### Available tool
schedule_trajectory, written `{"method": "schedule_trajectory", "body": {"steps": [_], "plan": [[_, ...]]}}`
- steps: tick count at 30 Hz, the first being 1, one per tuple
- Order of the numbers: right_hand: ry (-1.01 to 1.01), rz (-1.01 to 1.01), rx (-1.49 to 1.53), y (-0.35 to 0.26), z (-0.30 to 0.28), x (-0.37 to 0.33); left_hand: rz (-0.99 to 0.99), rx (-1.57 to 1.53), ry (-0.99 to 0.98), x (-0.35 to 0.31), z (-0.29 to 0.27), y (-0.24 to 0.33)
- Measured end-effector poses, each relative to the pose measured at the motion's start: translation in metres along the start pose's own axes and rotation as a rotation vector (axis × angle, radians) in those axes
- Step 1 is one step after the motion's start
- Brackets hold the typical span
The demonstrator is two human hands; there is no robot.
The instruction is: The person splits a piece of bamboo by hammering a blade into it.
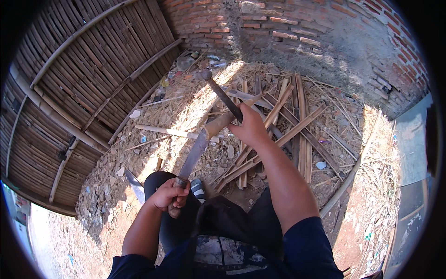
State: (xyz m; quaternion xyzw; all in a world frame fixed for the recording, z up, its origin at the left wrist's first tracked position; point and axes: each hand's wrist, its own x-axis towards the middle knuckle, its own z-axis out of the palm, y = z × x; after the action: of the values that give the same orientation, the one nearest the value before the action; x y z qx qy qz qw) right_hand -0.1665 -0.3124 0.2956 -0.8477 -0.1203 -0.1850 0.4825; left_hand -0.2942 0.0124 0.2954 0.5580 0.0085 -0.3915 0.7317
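My left hand (pixel 169 195) is wrapped round the handle of a machete (pixel 191 160), whose broad grey blade points up and away from me. The far end of that blade meets the near end of a bamboo piece (pixel 216 126). My right hand (pixel 248 125) is closed on the dark shaft of a hammer (pixel 223 96), its rounded head (pixel 203 75) up and to the left. The bamboo crosses beneath the hammer's shaft, close to my right fingers. Whether those fingers also grip the bamboo, I cannot tell.
Split bamboo strips (pixel 302 125) lie piled ahead and right, over rubble and straw. A flat, grey, blade-like piece (pixel 134 187) is beside my left knee. A slatted bamboo wall (pixel 93 69) leans at left; a brick wall (pixel 297 35) closes the back. A long pole (pixel 350 172) lies at right.
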Motion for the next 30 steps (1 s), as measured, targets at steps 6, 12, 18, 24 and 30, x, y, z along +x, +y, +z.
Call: {"method": "schedule_trajectory", "body": {"steps": [6,12,18,24,30], "plan": [[0.059,-0.175,-0.052,-0.005,0.005,-0.001,0.041,0.01,0.041,-0.015,0.0,-0.007],[0.01,-0.223,-0.034,-0.031,-0.001,-0.012,0.123,-0.04,0.019,-0.015,-0.012,-0.014],[0.131,-0.218,0.018,-0.025,0.003,-0.014,0.174,-0.045,0.048,-0.012,-0.003,-0.009],[0.277,-0.183,0.093,-0.023,-0.009,-0.008,0.225,-0.012,0.193,-0.002,0.011,-0.003],[0.468,-0.182,0.26,0.001,-0.02,0.003,0.211,0.307,0.484,0.011,0.034,0.023]]}}
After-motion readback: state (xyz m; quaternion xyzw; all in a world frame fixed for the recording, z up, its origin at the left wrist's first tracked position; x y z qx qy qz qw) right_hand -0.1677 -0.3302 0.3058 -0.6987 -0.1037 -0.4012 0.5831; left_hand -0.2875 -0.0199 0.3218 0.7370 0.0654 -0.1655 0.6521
